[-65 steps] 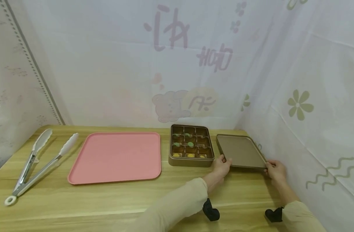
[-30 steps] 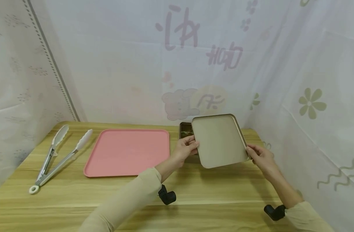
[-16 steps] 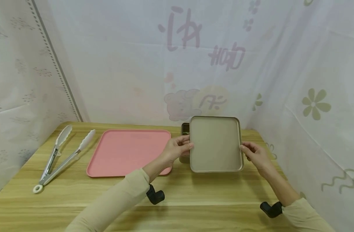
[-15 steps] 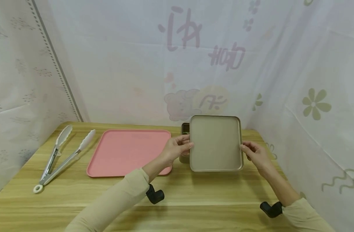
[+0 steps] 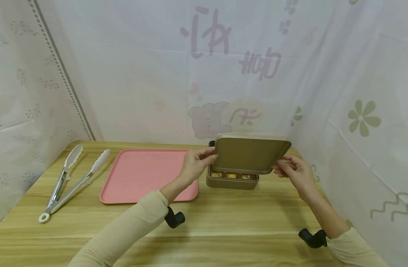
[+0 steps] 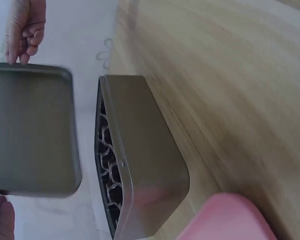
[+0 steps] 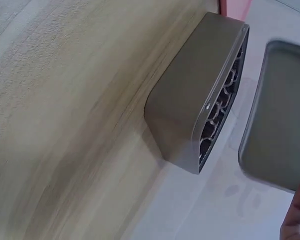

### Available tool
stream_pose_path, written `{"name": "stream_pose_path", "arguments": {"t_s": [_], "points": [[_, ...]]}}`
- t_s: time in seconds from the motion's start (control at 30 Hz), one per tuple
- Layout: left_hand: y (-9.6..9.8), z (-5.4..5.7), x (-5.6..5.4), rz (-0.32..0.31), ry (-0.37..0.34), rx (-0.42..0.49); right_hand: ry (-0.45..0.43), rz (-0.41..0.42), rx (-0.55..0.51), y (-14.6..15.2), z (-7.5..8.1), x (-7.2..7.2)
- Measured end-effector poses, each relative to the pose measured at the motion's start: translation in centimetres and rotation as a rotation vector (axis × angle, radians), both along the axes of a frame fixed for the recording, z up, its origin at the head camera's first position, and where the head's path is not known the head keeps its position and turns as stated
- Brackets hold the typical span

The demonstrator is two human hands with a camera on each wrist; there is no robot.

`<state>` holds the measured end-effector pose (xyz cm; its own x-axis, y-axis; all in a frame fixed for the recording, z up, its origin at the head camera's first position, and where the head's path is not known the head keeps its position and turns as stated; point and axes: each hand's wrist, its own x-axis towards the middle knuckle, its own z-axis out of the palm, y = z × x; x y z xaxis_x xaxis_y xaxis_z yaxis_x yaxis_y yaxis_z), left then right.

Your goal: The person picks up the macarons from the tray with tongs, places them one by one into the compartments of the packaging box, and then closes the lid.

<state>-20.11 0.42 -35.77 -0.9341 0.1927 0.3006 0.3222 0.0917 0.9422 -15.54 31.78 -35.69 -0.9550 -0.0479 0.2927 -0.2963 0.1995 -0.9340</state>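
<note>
A bronze tin lid [image 5: 248, 154] is held tilted in the air above a matching tin box [image 5: 232, 183], apart from it in both wrist views. My left hand [image 5: 195, 165] pinches the lid's left edge between thumb and fingers. At its right edge my right hand [image 5: 297, 174] grips the lid in the same way. The box stands on the table, its compartment insert showing. Yellow pieces [image 5: 231, 175] lie in the front row; the lid hides most of the other compartments in the head view.
Left of the box lies a pink tray [image 5: 150, 174], with my left forearm across its right front. Spread tongs [image 5: 65, 185] rest on the wooden table [image 5: 224, 237] at the far left. Printed white cloth [image 5: 140, 92] hangs behind and on both sides.
Both hands have lifted the lid from the table right of the box and brought it left over the box. Over the last half second it has tilted, exposing the box's front row.
</note>
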Motion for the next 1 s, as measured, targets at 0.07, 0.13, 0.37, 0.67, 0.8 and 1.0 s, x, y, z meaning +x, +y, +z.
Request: {"name": "stream_pose_path", "arguments": {"t_s": [0.07, 0.13, 0.37, 0.67, 0.8, 1.0], "points": [[-0.1, 0.0, 0.0, 0.02, 0.07, -0.003, 0.009, 0.034, -0.024, -0.1, 0.0, 0.0], [-0.2, -0.1, -0.1, 0.051, 0.128, -0.021, 0.012, 0.053, -0.027, -0.2, -0.1, 0.0], [-0.6, -1.0, -0.6, 0.1, 0.212, -0.084, -0.05, 0.121, -0.104, -0.4, -0.5, -0.3], [-1.1, -2.2, -0.9, 0.067, 0.186, -0.135, -0.33, 0.148, -0.184, -0.6, -0.7, -1.0], [-1.1, -2.7, -1.2, 0.064, 0.162, -0.135, -0.436, 0.154, -0.14, -0.4, -1.2, -1.7], [-1.0, -3.4, -1.4, 0.015, -0.021, -0.055, -0.443, 0.182, -0.073, -0.3, -2.6, -3.0]]}}
